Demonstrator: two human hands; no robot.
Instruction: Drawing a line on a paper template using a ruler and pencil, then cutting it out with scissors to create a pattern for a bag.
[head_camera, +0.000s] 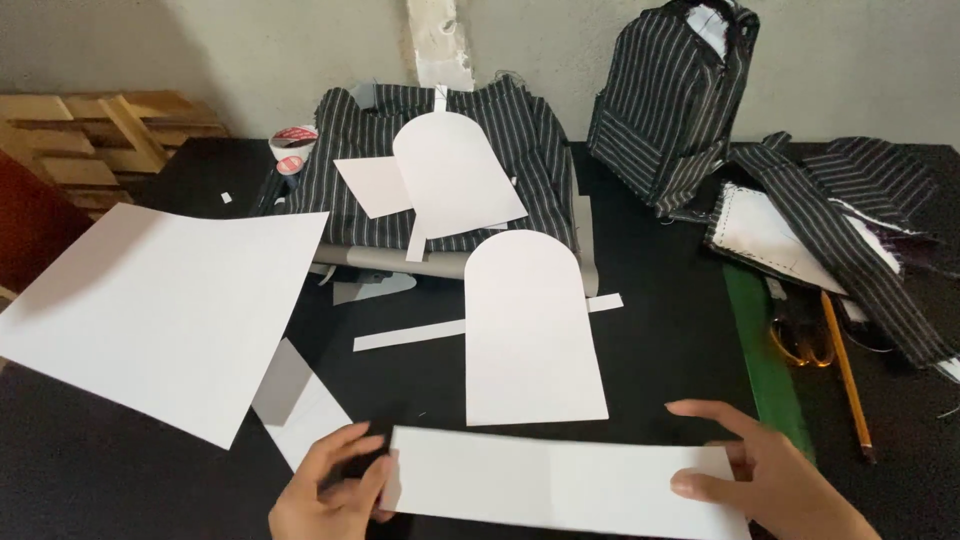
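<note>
A long white paper rectangle (560, 482) lies on the black table (660, 330) near its front edge. My left hand (330, 492) pinches its left end with thumb and fingers. My right hand (775, 475) rests on its right end, fingers spread flat over the corner. Just beyond the rectangle lies an arch-shaped white paper piece (528, 330). Beneath that arch runs a thin white paper strip (410, 336).
A big white sheet (160, 300) lies at left, folded striped fabric (350, 170) with paper patterns (455, 175) behind. A striped backpack (670, 95) stands back right. A green ruler (768, 370), pencil (846, 375), scissors (805, 340), tape roll (292, 148) and wooden pallets (100, 140) surround.
</note>
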